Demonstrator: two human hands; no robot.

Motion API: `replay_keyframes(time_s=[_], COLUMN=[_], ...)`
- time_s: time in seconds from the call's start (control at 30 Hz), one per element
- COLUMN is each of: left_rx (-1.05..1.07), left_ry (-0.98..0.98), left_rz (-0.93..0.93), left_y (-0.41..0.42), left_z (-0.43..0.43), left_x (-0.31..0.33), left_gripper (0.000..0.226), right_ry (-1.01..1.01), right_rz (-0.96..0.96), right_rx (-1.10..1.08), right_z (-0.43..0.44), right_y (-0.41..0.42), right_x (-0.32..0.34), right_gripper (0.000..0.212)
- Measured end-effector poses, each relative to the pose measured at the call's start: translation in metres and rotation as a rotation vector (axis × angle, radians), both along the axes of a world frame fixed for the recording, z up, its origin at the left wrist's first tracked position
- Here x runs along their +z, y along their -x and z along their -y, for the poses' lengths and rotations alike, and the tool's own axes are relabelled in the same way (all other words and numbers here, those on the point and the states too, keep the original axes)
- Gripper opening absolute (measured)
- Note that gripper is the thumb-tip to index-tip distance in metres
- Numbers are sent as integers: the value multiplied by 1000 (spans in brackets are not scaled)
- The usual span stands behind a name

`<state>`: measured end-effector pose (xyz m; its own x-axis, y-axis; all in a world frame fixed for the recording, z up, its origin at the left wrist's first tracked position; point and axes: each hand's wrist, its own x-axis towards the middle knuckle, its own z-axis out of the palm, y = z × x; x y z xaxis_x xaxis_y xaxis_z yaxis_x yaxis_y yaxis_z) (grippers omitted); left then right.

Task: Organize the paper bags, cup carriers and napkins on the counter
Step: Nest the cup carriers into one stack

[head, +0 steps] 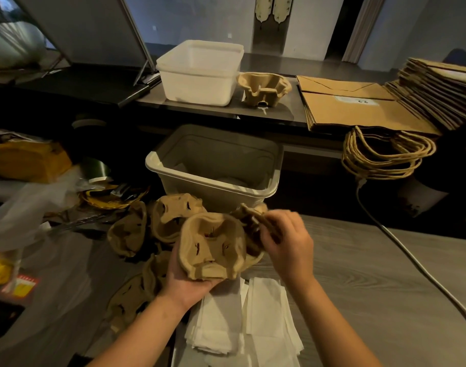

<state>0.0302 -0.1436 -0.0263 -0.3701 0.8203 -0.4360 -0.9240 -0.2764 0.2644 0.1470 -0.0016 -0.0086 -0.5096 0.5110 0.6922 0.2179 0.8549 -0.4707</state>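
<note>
Seemingly midway: flat brown paper bags [359, 109] sit stacked on the rear bench [226, 108]. Meanwhile the left grip [189, 282] clasps a moulded brown pulp cup carrier [212, 246]; the right grip [287, 247] pinches another carrier [253, 218]. Nearby, loose carriers [128, 231] and white paper napkins [253, 319] await sorting.

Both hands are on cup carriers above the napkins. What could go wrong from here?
1. The left hand cradles one cup carrier from below. Tugging with the right hand on the second carrier could knock it onto the napkins.
2. The loose carriers lean on each other, so pulling one may tumble the rest.
3. The cable crosses the counter on the right and could snag a reaching arm.
</note>
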Motion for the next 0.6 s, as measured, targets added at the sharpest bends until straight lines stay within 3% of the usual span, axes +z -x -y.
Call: replay_keyframes(time_s=[0.1,0.17,0.2,0.27,0.43,0.47,0.5,0.57,0.6], left_rx=[4,1,25,28,-144,-160,-242,-291,-334], left_ry=[5,4,8,73,202,204,115,-21,18], left_rz=[-49,-98,-95,-84,-27,-57,64,87,28], left_y=[-2,-4,-5,-1,4,3,1,3,-4], left_z=[-3,-2,-4,-6,-10,-10,-9,-8,-6], left_x=[9,13,13,6,-1,3,11,3,9], left_gripper=[78,34,23,44,27,20,13,22,28], right_ry=[-168,-130,-80,62,372,376,347,244,200], right_rz=[-162,-209,-204,-162,93,186,281,436,497], right_rx=[10,62,104,213,579,618,641,683,705], right_z=[-8,-11,-11,-10,-1,0,0,2,4], right_y=[2,4,6,11,29,33,37,45,48], right_x=[19,36,45,61,85,86,86,82,79], right_gripper=[22,22,22,19,17,16,15,24,31])
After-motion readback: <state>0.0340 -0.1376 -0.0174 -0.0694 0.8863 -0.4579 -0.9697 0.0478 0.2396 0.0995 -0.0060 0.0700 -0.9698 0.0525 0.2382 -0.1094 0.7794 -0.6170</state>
